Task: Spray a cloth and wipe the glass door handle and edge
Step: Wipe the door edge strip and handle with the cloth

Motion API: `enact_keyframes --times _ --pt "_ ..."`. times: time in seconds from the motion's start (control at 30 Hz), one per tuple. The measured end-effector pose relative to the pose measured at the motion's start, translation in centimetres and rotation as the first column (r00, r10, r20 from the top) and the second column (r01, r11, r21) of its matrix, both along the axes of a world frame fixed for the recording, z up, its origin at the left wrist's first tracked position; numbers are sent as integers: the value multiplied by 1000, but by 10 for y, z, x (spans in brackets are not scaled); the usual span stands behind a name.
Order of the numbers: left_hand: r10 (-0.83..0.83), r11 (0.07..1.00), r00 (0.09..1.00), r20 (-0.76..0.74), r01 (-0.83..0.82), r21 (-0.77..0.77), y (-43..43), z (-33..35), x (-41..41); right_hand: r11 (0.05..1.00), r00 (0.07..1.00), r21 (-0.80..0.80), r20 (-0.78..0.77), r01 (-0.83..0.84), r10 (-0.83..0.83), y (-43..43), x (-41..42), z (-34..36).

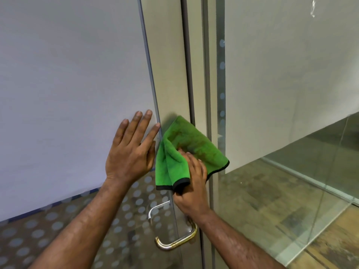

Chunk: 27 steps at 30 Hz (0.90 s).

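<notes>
Green cloth (186,150) in right hand (191,188) w/ left hand (129,150) flat on glass door (68,84).

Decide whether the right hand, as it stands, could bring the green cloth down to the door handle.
Probably yes: the right hand grips the green cloth just above the door handle, with nothing between them.

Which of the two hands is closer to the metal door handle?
Right. The right hand, gripping the green cloth, is just above the metal door handle. The left hand lies flat on the glass, higher and further left.
</notes>
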<state>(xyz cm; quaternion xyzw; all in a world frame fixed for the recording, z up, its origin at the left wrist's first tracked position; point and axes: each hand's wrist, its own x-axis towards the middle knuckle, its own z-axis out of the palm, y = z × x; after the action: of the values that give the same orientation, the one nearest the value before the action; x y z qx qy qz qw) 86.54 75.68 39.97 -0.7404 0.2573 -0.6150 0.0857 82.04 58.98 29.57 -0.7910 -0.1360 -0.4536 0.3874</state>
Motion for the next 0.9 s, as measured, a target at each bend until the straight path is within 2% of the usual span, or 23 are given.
enact_keyframes --times 0.1,0.23,0.33,0.43,0.53,0.6,0.67,0.73,0.8,0.9 --pt "1 1000 1000 -11 -1 7 -1 0 -1 985 1000 -173 -1 15 -15 -12 -1 -20" --pt "7 1000 1000 -15 -7 10 -1 0 -1 998 998 -26 -4 65 -65 -11 3 -14" --pt "5 1000 1000 1 -5 8 -1 0 0 999 999 -53 40 1 1 3 2 3" --pt "1 1000 1000 -3 -1 16 -1 -2 0 971 997 -226 -17 -78 77 1 3 -12" --pt "8 1000 1000 7 -8 7 -1 -3 -1 893 999 -451 -35 3 -21 -14 2 -53" --pt "16 1000 1000 -2 -16 6 -1 -3 -3 925 997 -379 -55 24 -48 -20 -5 -66" --pt "29 1000 999 -20 -29 5 0 -6 -4 987 996 -155 -77 42 -54 -17 -14 -62" --pt "48 999 998 -45 -48 0 1 -17 -6 998 996 -47 -67 52 -55 -10 -19 -49" --pt "69 998 994 -82 -69 3 4 -34 -8 999 997 -35 -66 23 -26 -5 -17 -40" --pt "99 995 990 -98 -99 6 8 -51 -9 990 996 -138 -86 9 -21 2 -8 -35"
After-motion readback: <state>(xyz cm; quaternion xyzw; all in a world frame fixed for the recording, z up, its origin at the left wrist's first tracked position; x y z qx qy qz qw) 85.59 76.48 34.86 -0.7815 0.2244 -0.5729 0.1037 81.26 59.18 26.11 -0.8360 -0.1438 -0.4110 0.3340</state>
